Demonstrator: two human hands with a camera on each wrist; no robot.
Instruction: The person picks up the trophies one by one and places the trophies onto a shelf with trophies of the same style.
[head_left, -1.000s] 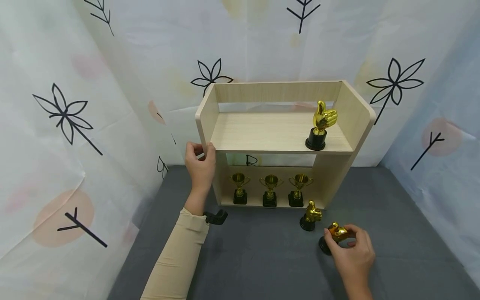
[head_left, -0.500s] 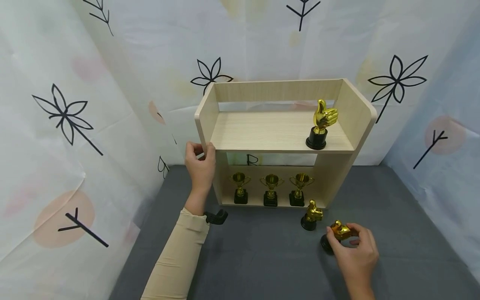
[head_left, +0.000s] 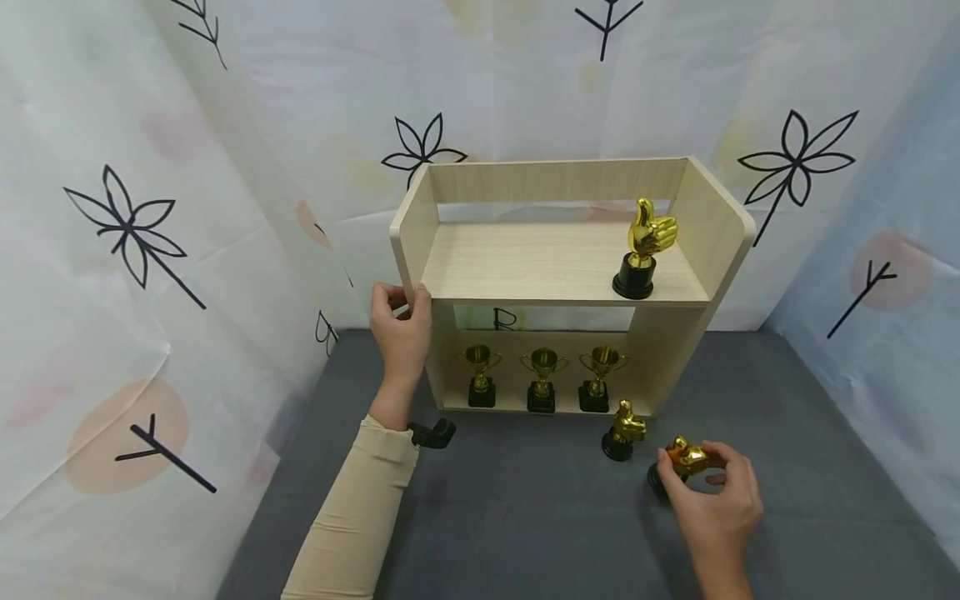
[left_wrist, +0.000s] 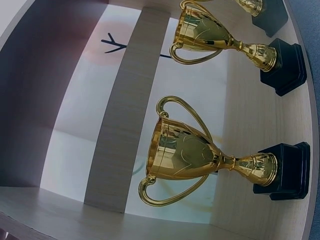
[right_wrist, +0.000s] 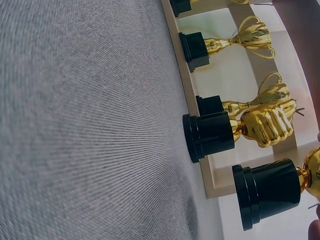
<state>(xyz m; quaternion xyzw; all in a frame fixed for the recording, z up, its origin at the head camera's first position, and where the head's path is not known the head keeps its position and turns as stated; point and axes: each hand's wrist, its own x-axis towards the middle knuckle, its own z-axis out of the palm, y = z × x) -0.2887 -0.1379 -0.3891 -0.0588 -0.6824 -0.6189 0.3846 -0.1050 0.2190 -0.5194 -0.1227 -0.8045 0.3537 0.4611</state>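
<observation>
My left hand (head_left: 402,329) grips the left side panel of a pale wooden two-tier shelf (head_left: 540,302). At the lower right, my right hand (head_left: 718,504) pinches a gold thumbs-up trophy (head_left: 687,457) between thumb and fingers. Its round black base (right_wrist: 270,190) shows in the right wrist view. A second thumbs-up trophy (head_left: 627,422) stands upright on the grey cloth in front of the shelf, left of the held one. On the upper tier, toward the right, stands a third thumbs-up trophy (head_left: 642,248). Gold two-handled trophy cups (left_wrist: 185,155) line the lower tier.
Grey cloth (head_left: 525,517) covers the table around the shelf. Patterned fabric (head_left: 517,83) hangs behind and at both sides. The standing thumbs-up trophy lies between the held one and the shelf's lower right corner.
My right hand has drifted slightly right and up with the thumbs-up trophy. The left hand stays on the shelf panel, and the other trophies keep their places.
</observation>
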